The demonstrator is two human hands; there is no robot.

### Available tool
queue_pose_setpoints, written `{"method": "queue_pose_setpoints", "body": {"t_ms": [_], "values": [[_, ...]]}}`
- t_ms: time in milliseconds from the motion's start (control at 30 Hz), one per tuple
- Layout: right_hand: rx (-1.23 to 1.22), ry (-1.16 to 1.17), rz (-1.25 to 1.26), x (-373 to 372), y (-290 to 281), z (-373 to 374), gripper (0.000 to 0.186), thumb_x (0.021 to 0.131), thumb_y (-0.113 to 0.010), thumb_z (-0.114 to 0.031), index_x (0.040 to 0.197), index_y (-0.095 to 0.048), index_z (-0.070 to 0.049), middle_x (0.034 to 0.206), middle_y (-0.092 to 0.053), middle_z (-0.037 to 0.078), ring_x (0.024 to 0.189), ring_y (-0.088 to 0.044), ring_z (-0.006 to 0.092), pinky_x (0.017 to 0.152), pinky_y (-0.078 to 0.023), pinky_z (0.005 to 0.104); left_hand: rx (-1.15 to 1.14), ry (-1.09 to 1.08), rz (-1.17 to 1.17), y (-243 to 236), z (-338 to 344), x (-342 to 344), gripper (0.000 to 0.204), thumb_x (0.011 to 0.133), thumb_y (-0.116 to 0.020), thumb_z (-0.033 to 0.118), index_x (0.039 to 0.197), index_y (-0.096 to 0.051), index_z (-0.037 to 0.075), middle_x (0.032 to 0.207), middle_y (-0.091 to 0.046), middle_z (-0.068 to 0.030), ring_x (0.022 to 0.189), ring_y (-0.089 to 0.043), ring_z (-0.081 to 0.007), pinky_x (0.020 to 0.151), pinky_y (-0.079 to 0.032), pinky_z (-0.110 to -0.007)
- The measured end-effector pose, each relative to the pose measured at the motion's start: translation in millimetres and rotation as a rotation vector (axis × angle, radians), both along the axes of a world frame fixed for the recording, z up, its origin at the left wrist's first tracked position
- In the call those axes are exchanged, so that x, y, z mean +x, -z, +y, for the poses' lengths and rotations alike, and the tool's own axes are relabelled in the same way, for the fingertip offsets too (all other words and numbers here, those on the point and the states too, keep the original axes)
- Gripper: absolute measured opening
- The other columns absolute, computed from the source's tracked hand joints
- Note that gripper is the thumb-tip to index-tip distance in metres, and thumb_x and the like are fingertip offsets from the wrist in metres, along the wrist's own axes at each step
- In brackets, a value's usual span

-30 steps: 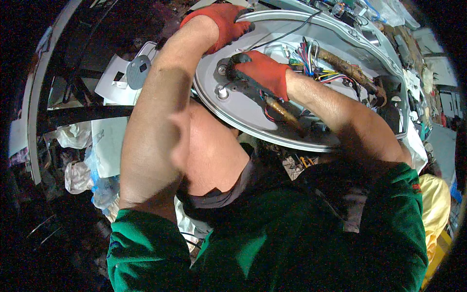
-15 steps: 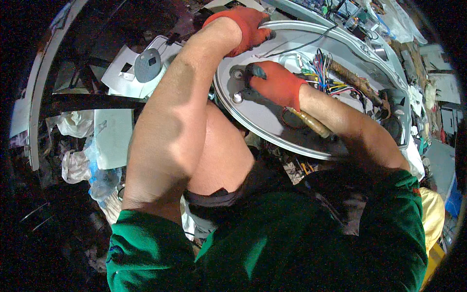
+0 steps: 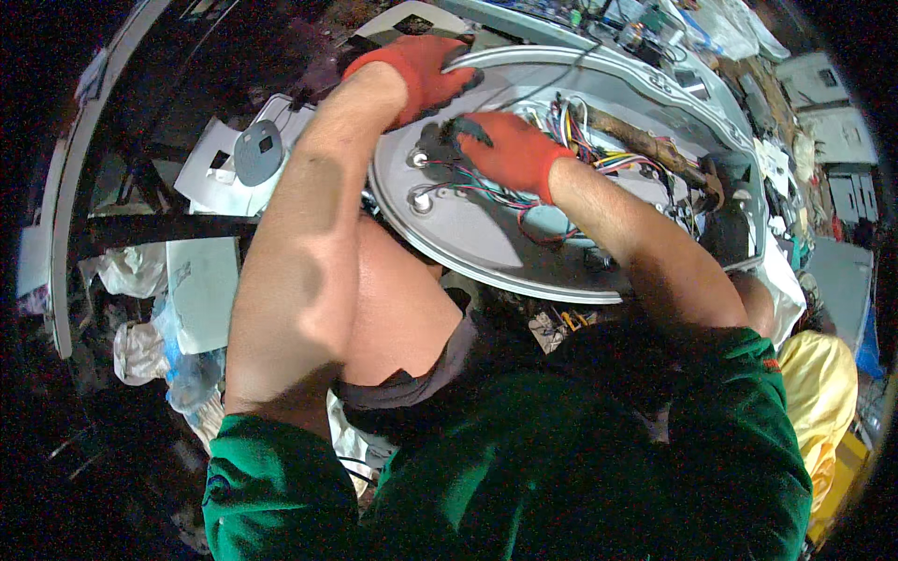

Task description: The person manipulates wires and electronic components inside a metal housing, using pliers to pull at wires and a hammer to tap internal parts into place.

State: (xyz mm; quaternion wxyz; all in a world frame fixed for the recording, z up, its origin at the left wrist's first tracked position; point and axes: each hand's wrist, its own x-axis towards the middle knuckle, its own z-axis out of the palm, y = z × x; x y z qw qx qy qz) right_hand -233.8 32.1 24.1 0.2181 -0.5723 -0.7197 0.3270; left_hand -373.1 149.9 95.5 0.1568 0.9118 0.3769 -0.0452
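Observation:
A large grey oval housing (image 3: 557, 282) lies tilted in front of me with its hollow inside facing up. My left hand (image 3: 423, 79), in a red glove with dark fingertips, grips its far left rim. Inside the shell is my gloved right hand (image 3: 516, 154), its fingers curled downward; what they hold, if anything, is hidden. Thin coloured wires (image 3: 482, 190) run beneath that hand to two round white fittings (image 3: 422, 200) at the left end. A thicker bundle of wires (image 3: 571, 126) lies beyond the hand, beside a worn wooden-handled hammer (image 3: 645, 145).
To the left, a grey rounded device (image 3: 259, 154) rests on white plastic parts. Crumpled plastic bags (image 3: 140, 351) and a pale flat panel (image 3: 201, 290) lie below it. Circuit boards and clutter (image 3: 645, 33) fill the far side. Yellow cloth (image 3: 816, 393) lies at right.
The housing and both hands sit slightly further left in view. An amber handle beside my right wrist no longer shows; coloured wires now show under that hand. My left hand still grips the rim.

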Motion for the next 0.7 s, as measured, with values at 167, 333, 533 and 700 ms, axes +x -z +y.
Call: {"method": "queue_pose_setpoints", "body": {"t_ms": [167,333,533,700], "values": [[0.119,-0.007,-0.362,24,-9,-3,0.054,0.084,-0.061,-0.033,0.131,-0.050,-0.009,0.140,-0.044,0.019,0.122,-0.049,0.0382,0.104,-0.040,0.0426,-0.054,0.023,-0.074,-5,6,6,0.055,0.091,-0.053,0.048,0.134,-0.053,0.013,0.126,-0.059,-0.0181,0.115,-0.057,-0.0364,0.097,-0.046,-0.041],[0.145,-0.120,-0.390,11,-10,0,0.052,0.078,-0.063,-0.029,0.126,-0.054,-0.010,0.122,-0.058,0.017,0.115,-0.057,0.0345,0.096,-0.048,0.0438,-0.002,-0.001,-0.033,0,9,10,0.052,0.092,-0.051,0.047,0.133,-0.054,0.015,0.125,-0.060,-0.0182,0.115,-0.057,-0.0357,0.097,-0.046,-0.040],[-0.210,-0.106,-0.667,31,-46,-2,0.063,0.076,-0.064,-0.025,0.134,-0.045,-0.009,0.134,-0.051,0.017,0.121,-0.053,0.0320,0.097,-0.047,0.0409,-0.054,0.006,-0.062,5,16,7,0.054,0.091,-0.053,0.048,0.132,-0.055,0.013,0.126,-0.060,-0.0178,0.115,-0.058,-0.0344,0.097,-0.046,-0.040],[-0.302,-0.090,-0.618,41,-44,4,0.057,0.076,-0.062,-0.022,0.129,-0.047,-0.008,0.127,-0.057,0.018,0.117,-0.056,0.0332,0.096,-0.048,0.0418,-0.068,-0.022,-0.133,16,22,5,0.058,0.089,-0.057,0.051,0.130,-0.056,0.010,0.122,-0.062,-0.0186,0.113,-0.059,-0.0345,0.095,-0.047,-0.039]]}}
